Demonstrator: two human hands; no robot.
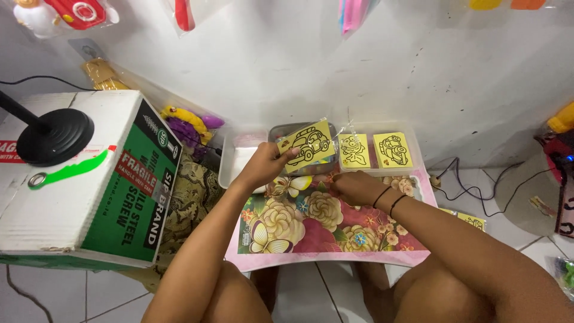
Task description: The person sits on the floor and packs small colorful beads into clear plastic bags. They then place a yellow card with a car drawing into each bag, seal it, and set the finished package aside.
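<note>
Nearest you, your knees frame a low floral-patterned tabletop (311,230) with pink, cream and blue flowers and a pale pink border. Your right hand (357,187) rests knuckles-up near the table's far edge, a little right of centre, its fingers curled down onto the surface; two thin black bands (388,201) circle that wrist. Whether anything lies under those fingers, you cannot tell.

Your left hand (267,162) is raised over the table's far-left part, thumb and fingers pinched on the lower left corner of a yellow card with a black line drawing of a car, sealed in a clear plastic sleeve (309,145). The card tilts up to the right, above the far edge.

Just beyond that edge stands a row of clear plastic trays: an empty-looking white one (234,160) at the left, a darker one (280,131) behind the held card, and one (412,157) at the right holding two more yellow line-drawing cards (373,150) side by side.

To your left, off the table, sits a white and green cardboard box (89,179) with a round black stand base (55,136) on top.
</note>
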